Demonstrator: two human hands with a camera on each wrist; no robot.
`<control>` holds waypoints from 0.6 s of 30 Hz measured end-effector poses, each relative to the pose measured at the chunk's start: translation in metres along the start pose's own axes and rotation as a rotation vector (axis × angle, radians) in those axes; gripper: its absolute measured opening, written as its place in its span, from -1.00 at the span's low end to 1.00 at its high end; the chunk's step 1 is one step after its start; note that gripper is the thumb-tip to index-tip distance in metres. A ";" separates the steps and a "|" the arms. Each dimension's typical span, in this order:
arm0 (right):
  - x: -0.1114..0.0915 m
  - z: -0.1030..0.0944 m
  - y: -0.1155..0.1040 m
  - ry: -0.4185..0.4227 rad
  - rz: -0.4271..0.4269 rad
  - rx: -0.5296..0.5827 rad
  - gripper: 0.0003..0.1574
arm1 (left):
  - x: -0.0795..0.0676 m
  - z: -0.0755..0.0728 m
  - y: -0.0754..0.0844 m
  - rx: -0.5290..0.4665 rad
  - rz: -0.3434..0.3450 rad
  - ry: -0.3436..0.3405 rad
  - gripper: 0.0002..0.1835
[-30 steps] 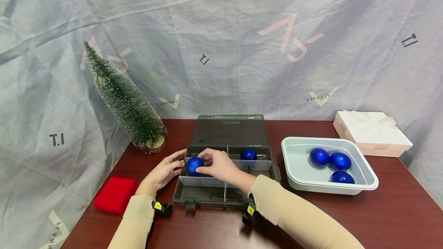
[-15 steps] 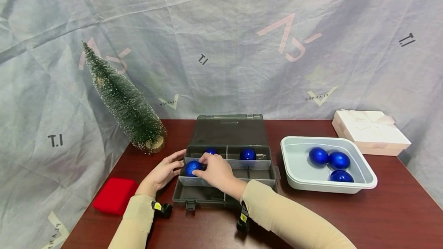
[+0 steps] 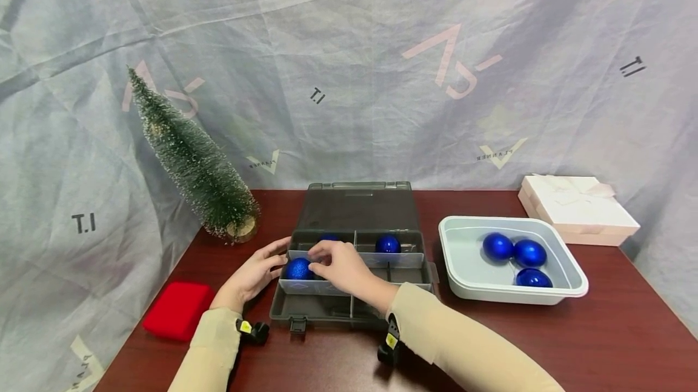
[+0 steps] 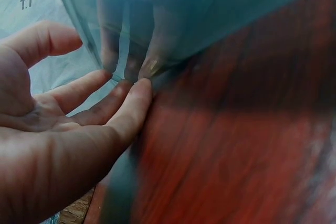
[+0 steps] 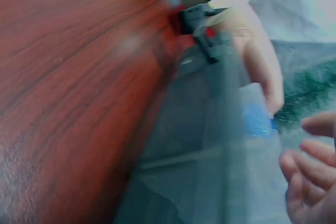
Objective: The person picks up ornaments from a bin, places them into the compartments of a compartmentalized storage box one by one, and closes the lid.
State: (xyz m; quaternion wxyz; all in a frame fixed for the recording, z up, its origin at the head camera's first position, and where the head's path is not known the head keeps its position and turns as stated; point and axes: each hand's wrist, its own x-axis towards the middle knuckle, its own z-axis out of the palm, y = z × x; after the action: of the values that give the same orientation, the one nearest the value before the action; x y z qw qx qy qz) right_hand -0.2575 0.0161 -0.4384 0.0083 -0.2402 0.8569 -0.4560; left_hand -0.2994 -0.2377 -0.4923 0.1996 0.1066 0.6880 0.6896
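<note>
A miniature Christmas tree [image 3: 191, 159] with frosted bristles stands at the back left of the tabletop [image 3: 600, 325], slanting leftward in the head view above a round wooden base [image 3: 242, 229]. Nearer the front, by the left edge, lies a red, block-shaped item [image 3: 179, 310] with rounded corners. At the back right sits a pale pink gift box [image 3: 579, 209] with a white lid and a ribbon bow. The tabletop is reddish-brown with wood grain. Behind hangs a creased gray backdrop cloth [image 3: 349, 71], printed with "T.I", mirrored "PLANNER" lettering and pink strokes.
</note>
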 end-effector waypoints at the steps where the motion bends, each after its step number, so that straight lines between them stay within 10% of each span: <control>1: -0.001 -0.004 0.000 -0.002 -0.015 0.045 -0.74 | 0.000 0.000 0.000 0.004 -0.001 0.001 -0.32; 9: -0.023 -0.052 0.003 0.005 -0.087 0.340 -0.74 | -0.001 0.000 0.000 -0.002 0.005 -0.002 -0.31; 18: -0.069 -0.135 0.013 0.066 -0.124 0.342 -0.64 | -0.001 0.000 -0.001 -0.007 0.021 -0.010 -0.32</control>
State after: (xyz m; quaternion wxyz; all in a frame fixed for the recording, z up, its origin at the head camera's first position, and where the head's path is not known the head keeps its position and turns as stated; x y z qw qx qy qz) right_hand -0.2332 0.1564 -0.3836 -0.0072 -0.2727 0.7502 -0.6023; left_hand -0.2985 -0.2385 -0.4935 0.1964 0.1167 0.6834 0.6933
